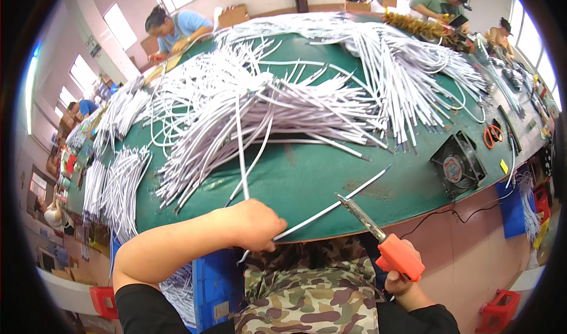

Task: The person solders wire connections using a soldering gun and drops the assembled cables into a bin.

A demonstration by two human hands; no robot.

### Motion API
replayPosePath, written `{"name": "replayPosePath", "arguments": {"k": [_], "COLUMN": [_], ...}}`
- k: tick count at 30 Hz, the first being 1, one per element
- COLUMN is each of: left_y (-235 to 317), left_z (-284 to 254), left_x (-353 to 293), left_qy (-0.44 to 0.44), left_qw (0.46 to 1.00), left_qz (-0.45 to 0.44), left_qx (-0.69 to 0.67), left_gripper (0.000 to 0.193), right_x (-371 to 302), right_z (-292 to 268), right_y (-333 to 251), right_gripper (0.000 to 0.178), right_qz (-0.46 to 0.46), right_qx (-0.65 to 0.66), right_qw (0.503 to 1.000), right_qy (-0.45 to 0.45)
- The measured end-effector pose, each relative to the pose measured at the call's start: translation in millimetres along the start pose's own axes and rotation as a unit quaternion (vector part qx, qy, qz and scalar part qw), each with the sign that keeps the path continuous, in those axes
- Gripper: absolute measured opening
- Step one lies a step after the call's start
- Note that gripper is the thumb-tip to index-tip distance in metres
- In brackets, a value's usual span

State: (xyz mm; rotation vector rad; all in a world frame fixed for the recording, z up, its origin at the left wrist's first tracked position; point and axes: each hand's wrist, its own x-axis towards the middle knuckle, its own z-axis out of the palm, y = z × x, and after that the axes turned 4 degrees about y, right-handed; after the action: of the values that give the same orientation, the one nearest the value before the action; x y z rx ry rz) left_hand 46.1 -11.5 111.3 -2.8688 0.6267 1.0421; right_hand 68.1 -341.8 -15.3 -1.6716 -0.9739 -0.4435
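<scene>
One wire (313,215) at lower centre of the frame is gripped in the tightly curled left hand (255,223); right hand (407,288) is wrapped round an iron (398,256), can't tell if they touch; looks like lining up to solder; next probably calls for steadying both.

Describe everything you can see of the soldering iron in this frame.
The soldering iron has a glossy orange, plastic-looking handle and a straight, stained metal shaft narrowing to a dark tip. Gripped in the right hand, it slants forward and leftward from the near edge of the green table. The tip overlaps a white cable in view; whether they touch is unclear.
</scene>
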Motion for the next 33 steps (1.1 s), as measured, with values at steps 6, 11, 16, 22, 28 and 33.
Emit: {"name": "replayPosePath", "arguments": {"k": [6,11,16,22,28,33], "left_y": [-26,-34,-17,9,65,73], "left_z": [-24,3,51,69,83,89], "left_x": [-29,-101,-131,-88,49,82], "left_qy": [-0.268,0.026,0.365,0.503,0.384,0.364], "left_qw": [0.881,0.739,0.543,0.123,0.164,0.195], "left_qz": [0.035,0.168,0.242,0.209,0.023,0.019], "left_qx": [-0.389,-0.652,-0.716,-0.829,-0.908,-0.91], "left_gripper": [0.04,0.023,0.012,0.014,0.014,0.021], "right_x": [14,16,23,52,49,47], "right_z": [-20,-54,-88,-114,-63,39], "right_y": [0,13,8,-14,-26,-19], "right_gripper": [0.048,0.056,0.085,0.093,0.103,0.094], "right_qz": [0.044,0.028,0.114,0.093,0.134,0.238], "right_qx": [0.027,-0.049,0.016,0.05,0.35,0.415], "right_qw": [0.987,0.972,0.955,0.933,0.91,0.874], "right_qy": [0.154,0.226,0.274,0.344,0.175,0.087]}}
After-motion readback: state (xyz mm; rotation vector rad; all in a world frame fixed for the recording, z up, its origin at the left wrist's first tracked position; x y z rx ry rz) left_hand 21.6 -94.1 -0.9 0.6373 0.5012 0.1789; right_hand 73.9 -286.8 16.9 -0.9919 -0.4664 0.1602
